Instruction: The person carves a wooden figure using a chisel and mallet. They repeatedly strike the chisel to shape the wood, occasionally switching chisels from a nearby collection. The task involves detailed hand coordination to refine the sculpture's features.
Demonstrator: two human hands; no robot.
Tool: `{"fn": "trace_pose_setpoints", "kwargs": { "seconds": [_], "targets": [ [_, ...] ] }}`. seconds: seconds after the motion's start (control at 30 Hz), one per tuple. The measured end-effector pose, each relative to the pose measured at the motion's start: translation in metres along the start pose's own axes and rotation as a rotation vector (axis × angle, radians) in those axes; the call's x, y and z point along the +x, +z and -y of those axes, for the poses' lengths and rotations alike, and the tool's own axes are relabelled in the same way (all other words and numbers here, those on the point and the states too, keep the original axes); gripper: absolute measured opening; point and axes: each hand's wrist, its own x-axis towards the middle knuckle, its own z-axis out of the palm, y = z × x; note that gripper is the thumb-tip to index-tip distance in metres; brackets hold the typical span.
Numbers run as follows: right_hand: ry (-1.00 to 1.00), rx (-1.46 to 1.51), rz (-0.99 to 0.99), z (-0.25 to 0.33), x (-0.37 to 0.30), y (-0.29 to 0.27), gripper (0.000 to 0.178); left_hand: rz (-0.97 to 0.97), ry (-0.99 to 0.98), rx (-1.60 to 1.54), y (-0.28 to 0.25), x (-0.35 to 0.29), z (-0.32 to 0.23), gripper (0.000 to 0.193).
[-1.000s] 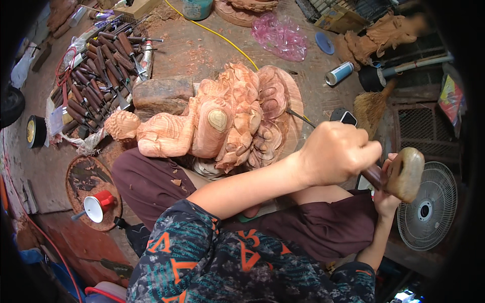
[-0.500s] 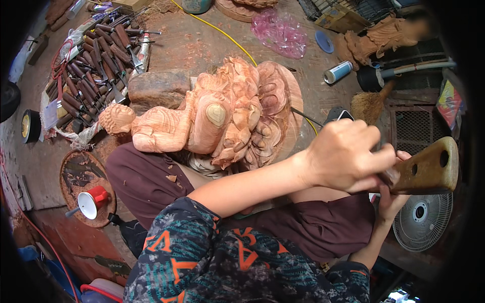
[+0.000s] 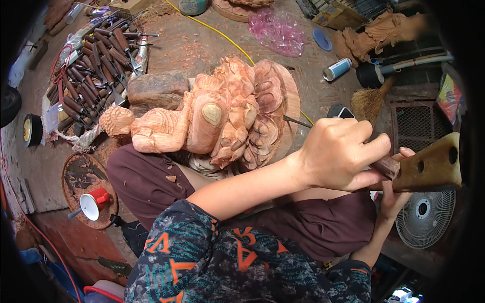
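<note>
Carved wooden figure point(image 3: 202, 121) lies tipped over in the middle of a wooden work surface point(image 3: 212, 45), in front of a seated person's folded legs in dark trousers point(image 3: 323, 222), curly-haired head to the left and petalled base point(image 3: 275, 111) to the right. At far left sits a round black container point(image 3: 33, 130) with a yellow face. Next to it, wooden-handled carving tools point(image 3: 101, 65) are heaped thickly on a pale cloth, while nearer the person a red-and-white cup point(image 3: 93, 204) rests in a round tray point(image 3: 64, 186) of shavings. A dark, worn wooden block point(image 3: 159, 91) stands just beyond the figure's body. Right of centre, the left hand point(image 3: 343, 154) is curled into a fist around the handle of a chisel point(image 3: 385, 166), whose slim blade points left over the base — whether the tip touches the wood cannot be told. Farther right, the right hand point(image 3: 394, 199) is wrapped around the narrow end of a yellowish-brown mallet point(image 3: 429, 164) pierced with round holes, fingers above and thumb below — the rest of its grip is hidden. A straw broom point(image 3: 366, 106) lies beyond the hands, and a round fan point(image 3: 424, 217) shows beneath the mallet.
</note>
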Motion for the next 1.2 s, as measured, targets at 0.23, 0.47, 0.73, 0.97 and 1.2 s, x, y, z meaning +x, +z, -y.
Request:
{"fn": "trace_pose_setpoints", "kwargs": {
  "seconds": [0.23, 0.47, 0.73, 0.97, 1.2],
  "targets": [
    [-0.037, -0.175, -0.043, -0.008, -0.005, 0.001, 0.04, 0.003, -0.046, -0.063, -0.009, 0.006, 0.003, 0.04],
    [0.148, -0.089, 0.072, -0.01, -0.002, 0.004, 0.042, -0.085, 0.048, -0.246, -0.073, 0.005, 0.006, 0.047],
    [-0.025, -0.051, 0.251, 0.004, 0.02, 0.02, 0.051, -0.226, 0.014, -0.589, -0.069, -0.017, 0.013, 0.061],
    [-0.042, -0.037, 0.281, 0.005, 0.019, 0.018, 0.052, -0.18, 0.011, -0.565, -0.07, -0.017, 0.012, 0.063],
    [-0.094, -0.011, 0.242, 0.008, 0.02, 0.02, 0.055, -0.153, 0.08, -0.477, -0.065, -0.018, 0.012, 0.061]
  ]
}}
